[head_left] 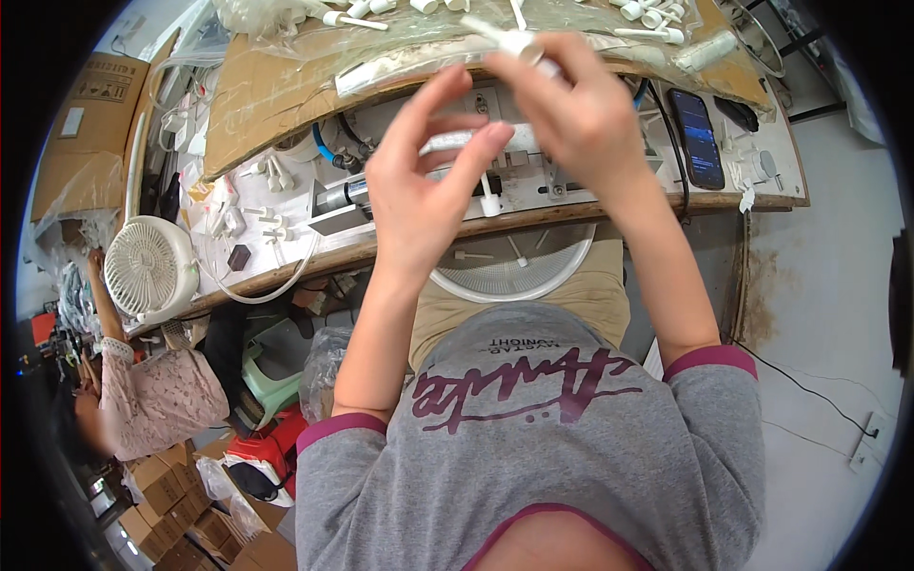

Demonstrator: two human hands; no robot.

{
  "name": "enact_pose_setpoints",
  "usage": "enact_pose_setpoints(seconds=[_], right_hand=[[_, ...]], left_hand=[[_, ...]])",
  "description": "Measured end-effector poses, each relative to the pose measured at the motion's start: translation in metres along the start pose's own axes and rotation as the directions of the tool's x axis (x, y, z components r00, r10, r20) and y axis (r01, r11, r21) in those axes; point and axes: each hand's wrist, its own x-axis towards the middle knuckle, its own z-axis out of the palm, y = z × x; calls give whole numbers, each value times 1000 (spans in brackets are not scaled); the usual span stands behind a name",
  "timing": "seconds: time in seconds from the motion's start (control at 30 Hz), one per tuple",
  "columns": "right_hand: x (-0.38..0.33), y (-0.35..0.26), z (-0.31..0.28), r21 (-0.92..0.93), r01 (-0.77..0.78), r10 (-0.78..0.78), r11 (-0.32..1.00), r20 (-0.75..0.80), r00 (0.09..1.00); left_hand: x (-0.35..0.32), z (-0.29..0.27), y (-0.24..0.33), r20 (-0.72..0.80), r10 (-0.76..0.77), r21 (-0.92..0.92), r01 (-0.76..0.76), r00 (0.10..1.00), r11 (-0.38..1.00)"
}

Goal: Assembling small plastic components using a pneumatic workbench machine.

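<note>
My right hand [586,109] is raised over the far side of the bench, its fingers closed on a white plastic part [514,42] with a round cap and thin stem, blurred by motion. To its left, my left hand [419,181] hovers above the bench with thumb and fingers apart and nothing visible in them. Below and between the hands is a metal bench fixture [562,186], with a similar white capped piece [489,202] at its near edge. A pale mesh basket [476,276] rests at my lap, holding a few white pieces.
A cardboard sheet [257,105] carries several white parts under clear plastic. Left stand a white fan [150,266] and small loose pieces [274,224]. Right lie a phone [698,138] and a black cable [666,124]. A co-worker in a pink floral top [176,400] is at left.
</note>
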Motion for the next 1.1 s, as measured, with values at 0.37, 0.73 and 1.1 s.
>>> enact_pose_setpoints(seconds=[0.37,0.73,1.1], right_hand=[[-33,-37,-21,82,111,-123,990,171,978],[-61,-52,-32,478,-637,591,604,267,761],[-68,-54,-40,455,-660,597,598,296,745]], left_hand=[[0,-12,10,129,85,133,-102,988,986],[-54,-43,-9,302,83,578,-252,950,776],[-58,-23,-39,546,89,787,-547,833,287]])
